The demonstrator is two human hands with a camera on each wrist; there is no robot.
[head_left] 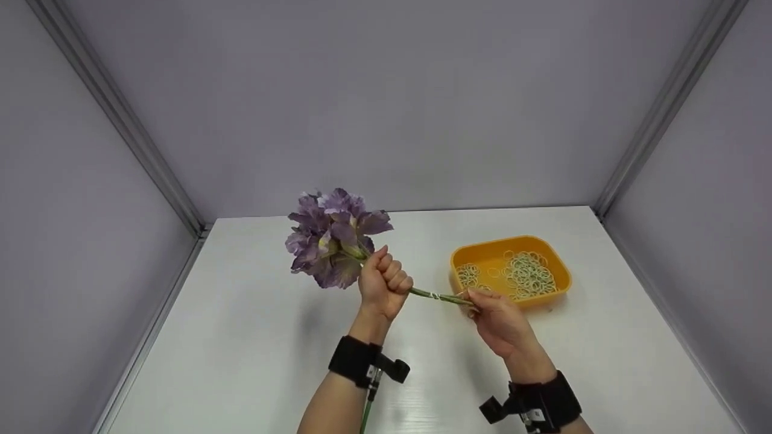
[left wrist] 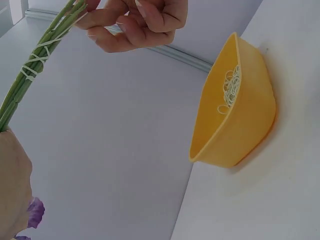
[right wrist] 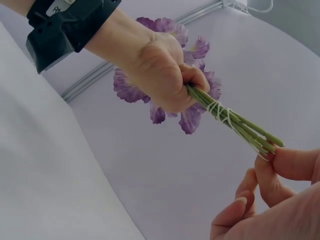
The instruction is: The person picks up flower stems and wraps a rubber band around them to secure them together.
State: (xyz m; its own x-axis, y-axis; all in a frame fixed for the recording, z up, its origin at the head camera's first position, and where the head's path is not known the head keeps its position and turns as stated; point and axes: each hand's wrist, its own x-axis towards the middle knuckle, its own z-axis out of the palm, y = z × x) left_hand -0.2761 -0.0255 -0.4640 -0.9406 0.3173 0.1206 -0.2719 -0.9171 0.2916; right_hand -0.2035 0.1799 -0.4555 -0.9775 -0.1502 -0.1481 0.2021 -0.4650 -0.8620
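My left hand (head_left: 385, 284) grips a bunch of purple flowers (head_left: 335, 238) by its green stems (right wrist: 250, 131), just below the blooms. The blossoms point to the left and the stems run out to the right. A pale rubber band (right wrist: 218, 111) winds around the stems in several crossing turns between my two hands. At the cut stem ends, my right hand (head_left: 500, 322) pinches a stretched strand of this band between thumb and index finger. Its other fingers are loosely curled, as the left wrist view shows.
On the white table (head_left: 241, 337) to the right stands a yellow tray (head_left: 561, 274), with a heap of pale rubber bands (head_left: 531, 274) and a smaller cluster at its left. Grey walls (head_left: 386, 108) enclose the table at the back and sides.
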